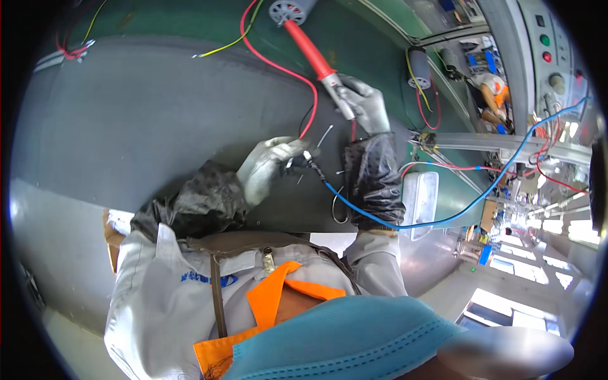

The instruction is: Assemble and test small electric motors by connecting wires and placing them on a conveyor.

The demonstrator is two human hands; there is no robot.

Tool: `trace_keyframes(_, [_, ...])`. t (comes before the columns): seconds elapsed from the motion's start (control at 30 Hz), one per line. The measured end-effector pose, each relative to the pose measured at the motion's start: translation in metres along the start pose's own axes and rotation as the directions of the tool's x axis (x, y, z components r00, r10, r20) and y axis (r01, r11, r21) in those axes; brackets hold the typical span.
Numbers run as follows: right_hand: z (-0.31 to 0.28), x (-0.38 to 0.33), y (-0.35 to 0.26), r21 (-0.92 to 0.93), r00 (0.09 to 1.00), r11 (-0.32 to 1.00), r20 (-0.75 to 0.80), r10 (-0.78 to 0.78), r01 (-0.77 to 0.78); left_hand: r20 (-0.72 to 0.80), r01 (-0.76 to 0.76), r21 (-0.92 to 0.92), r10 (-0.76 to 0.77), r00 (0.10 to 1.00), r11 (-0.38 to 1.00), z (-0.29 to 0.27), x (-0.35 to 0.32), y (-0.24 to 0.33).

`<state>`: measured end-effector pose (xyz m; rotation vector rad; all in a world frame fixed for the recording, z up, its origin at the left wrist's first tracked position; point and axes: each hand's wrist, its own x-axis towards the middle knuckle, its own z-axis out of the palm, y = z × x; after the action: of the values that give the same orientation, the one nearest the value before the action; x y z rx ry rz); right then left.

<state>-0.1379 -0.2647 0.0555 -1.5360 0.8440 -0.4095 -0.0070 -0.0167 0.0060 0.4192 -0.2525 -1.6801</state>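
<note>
Between the gloved fingers and thumb of my right hand [368,104] is a red test probe [310,50] with a grey handle. Its far tip meets the end face of a grey cylindrical motor [289,11]. A red wire [278,66] curves down from beside that motor to my left hand [271,161], which is gloved too and pinches the wire's lower end. Right at those fingertips sits a dark clip [308,158] on a blue cable [354,210]; how it joins the wire is hidden. A yellow-green wire [229,47] lies with its bare end on the bench.
A second grey motor [418,68] with wires stands at the right. Near it are a metal tray [420,196] and a metal frame [456,140]. The blue cable rises to a control panel [548,57]. More wires [76,52] lie far left. Another person [493,95] is beyond the frame.
</note>
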Motion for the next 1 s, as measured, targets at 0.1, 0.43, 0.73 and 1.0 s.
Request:
trace_keyframes(0.1, [-0.004, 0.01, -0.002, -0.073, 0.998, 0.995, -0.016, 0.063, -0.064, -0.125, -0.038, 0.202, 0.064, 0.99, 0.979, -0.001, 0.005, -0.001])
trace_keyframes(0.43, [-0.013, -0.099, -0.029, -0.538, 0.937, 0.838, -0.237, -0.257, 0.094, -0.179, -0.029, 0.184, 0.063, 0.982, 0.982, 0.009, -0.011, 0.002])
trace_keyframes(0.73, [-0.051, -0.213, 0.025, -0.924, 0.856, 0.286, -0.352, -0.379, -0.253, -0.124, -0.016, 0.173, 0.038, 0.992, 0.985, 0.019, -0.009, 0.006])
trace_keyframes(1.0, [0.056, -0.174, 0.004, -0.305, 0.587, 0.503, 0.475, -0.656, 0.809, 0.085, -0.233, 0.959, 0.621, 0.779, 0.161, -0.011, -0.02, 0.063])
